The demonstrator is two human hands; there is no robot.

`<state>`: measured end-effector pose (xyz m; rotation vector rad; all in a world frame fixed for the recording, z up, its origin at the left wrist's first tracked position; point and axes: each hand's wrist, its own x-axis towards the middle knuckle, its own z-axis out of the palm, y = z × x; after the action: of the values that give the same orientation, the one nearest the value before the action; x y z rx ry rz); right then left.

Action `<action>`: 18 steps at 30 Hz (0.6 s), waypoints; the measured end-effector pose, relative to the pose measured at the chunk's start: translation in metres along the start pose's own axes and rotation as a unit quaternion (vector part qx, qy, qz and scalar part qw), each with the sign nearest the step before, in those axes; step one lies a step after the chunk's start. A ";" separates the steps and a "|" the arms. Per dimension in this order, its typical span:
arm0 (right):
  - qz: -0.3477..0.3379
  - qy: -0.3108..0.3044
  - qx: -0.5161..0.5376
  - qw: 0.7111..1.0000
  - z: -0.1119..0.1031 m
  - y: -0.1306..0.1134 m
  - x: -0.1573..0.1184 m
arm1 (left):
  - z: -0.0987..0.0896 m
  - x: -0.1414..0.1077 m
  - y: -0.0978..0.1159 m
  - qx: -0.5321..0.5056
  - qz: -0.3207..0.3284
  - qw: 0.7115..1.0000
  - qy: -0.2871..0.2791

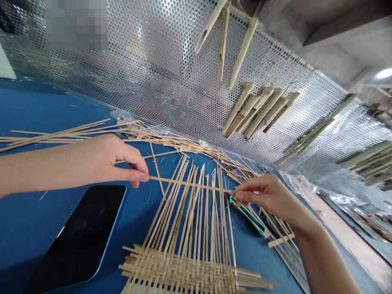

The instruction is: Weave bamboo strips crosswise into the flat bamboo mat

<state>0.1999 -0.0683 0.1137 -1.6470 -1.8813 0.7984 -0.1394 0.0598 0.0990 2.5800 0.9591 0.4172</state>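
A thin bamboo strip point(190, 184) is stretched crosswise between my two hands, above the upright strips of a partly woven bamboo mat point(183, 269). My left hand point(127, 163) pinches its left end between thumb and fingers. At the other end, my right hand point(255, 192) pinches the strip with thumb and forefinger. The mat's tight weave lies at the bottom centre, with long loose strips fanning away from it. Just under my right hand lies a black and green cutter point(249, 218).
A phone point(82, 234) with a dark screen lies left of the mat. Loose bamboo strips point(171, 141) are piled along the back of the blue table point(27, 104). Behind stands a perforated metal panel point(171, 81) with hanging bamboo pieces point(263, 108). Clear plastic point(301, 183) lies at right.
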 end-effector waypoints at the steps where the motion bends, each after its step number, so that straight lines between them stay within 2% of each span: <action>1: 0.003 0.001 0.003 1.000 0.000 0.002 -0.001 | -0.002 -0.001 0.001 0.000 -0.015 0.999 -0.043; 3: 0.005 0.004 0.002 1.000 0.000 0.004 -0.003 | -0.004 -0.002 0.001 0.000 -0.039 0.995 -0.093; 5: 0.000 0.013 -0.012 1.000 0.000 0.005 -0.005 | -0.002 -0.003 -0.004 0.011 -0.034 0.996 -0.079; 6: -0.003 0.024 -0.018 1.000 0.000 0.005 -0.005 | 0.000 -0.004 -0.009 0.020 -0.012 0.998 -0.058; 8: -0.005 0.046 -0.021 0.999 -0.002 0.005 -0.008 | 0.006 -0.008 -0.020 0.042 0.081 0.996 0.007; 10: -0.001 0.067 -0.013 0.998 -0.006 0.006 -0.010 | 0.014 -0.018 -0.029 0.066 0.191 0.975 0.096; 12: 0.007 0.078 0.003 0.997 -0.009 0.007 -0.013 | 0.022 -0.029 -0.032 0.087 0.204 0.958 0.184; 14: 0.024 0.078 0.026 0.996 -0.011 0.008 -0.016 | 0.028 -0.038 -0.029 0.096 0.200 0.946 0.236; 18: 0.067 0.100 0.090 0.989 -0.006 0.007 -0.020 | 0.023 -0.040 -0.013 0.080 0.172 0.950 0.249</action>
<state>0.2118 -0.0864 0.1130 -1.6841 -1.5293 0.7986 -0.1667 0.0369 0.0674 2.8593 0.7012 1.1742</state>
